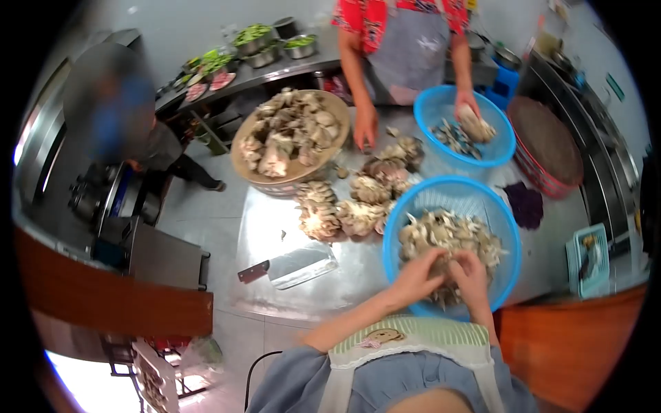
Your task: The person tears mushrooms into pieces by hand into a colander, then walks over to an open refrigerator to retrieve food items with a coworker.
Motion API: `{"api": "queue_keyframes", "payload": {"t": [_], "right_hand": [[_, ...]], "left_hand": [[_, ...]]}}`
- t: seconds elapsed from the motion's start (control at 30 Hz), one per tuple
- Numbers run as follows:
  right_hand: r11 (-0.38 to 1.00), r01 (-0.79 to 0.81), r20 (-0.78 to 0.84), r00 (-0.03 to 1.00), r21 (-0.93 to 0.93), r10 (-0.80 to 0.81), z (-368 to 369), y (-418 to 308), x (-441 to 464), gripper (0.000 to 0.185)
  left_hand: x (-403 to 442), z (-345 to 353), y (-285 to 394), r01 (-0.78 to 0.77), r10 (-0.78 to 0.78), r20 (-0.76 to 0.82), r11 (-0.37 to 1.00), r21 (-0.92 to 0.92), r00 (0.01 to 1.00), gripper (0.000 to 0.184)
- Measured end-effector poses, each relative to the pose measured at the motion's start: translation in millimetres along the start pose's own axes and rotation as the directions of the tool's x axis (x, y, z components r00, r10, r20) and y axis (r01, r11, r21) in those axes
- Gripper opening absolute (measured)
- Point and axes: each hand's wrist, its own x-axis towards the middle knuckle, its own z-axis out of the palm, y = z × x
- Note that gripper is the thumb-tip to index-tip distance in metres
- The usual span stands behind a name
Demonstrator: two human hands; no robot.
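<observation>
Over a blue plastic basket (508,213) that holds torn oyster mushrooms (475,237), my left hand (418,274) and my right hand (469,277) are close together. Both have bent, pinching fingers on a piece of oyster mushroom, largely hidden by the fingers. Whole clusters of oyster mushrooms (361,217) lie on the metal table (358,286), left of the basket. A cleaver (303,267) with a dark handle lies flat near the table's front left edge.
Across the table a co-worker in an apron (412,51) holds mushrooms over a second blue basket (508,113). A wide tan basket (241,162) heaped with mushroom clusters stands at the left. Dark purple leaves (525,205) lie at right. Another person (127,117) stands far left.
</observation>
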Motion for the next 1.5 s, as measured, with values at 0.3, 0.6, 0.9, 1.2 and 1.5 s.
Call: {"api": "queue_keyframes", "payload": {"t": [0.3,0.6,0.9,1.2,1.5], "right_hand": [[0.943,0.012,-0.035,0.999,0.333,-0.001,-9,1,7,0.013],[0.903,0.212,0.032,0.976,-0.373,-0.216,-5,-19,-8,0.052],[0.95,0.196,0.072,0.98,-0.245,-0.184,0,-20,-11,0.023],[0.975,-0.017,-0.178,0.982,0.219,0.057,-1,-22,0,0.027],[0.977,0.075,-0.043,0.997,0.2,-0.067,-7,-16,-12,0.03]], "left_hand": [[1,-4,-4,0.044,-0.064,-0.116,0.984,-0.172,0.991,0.037],[3,14,-40,0.187,-0.234,-0.109,0.925,-0.331,0.966,0.054],[-3,19,-38,0.162,-0.173,0.016,0.884,-0.439,0.985,0.051],[11,-14,3,0.332,-0.41,0.073,0.609,-0.72,0.909,0.025],[16,5,12,0.453,-0.426,0.174,0.744,-0.491,0.888,0.028]]}}
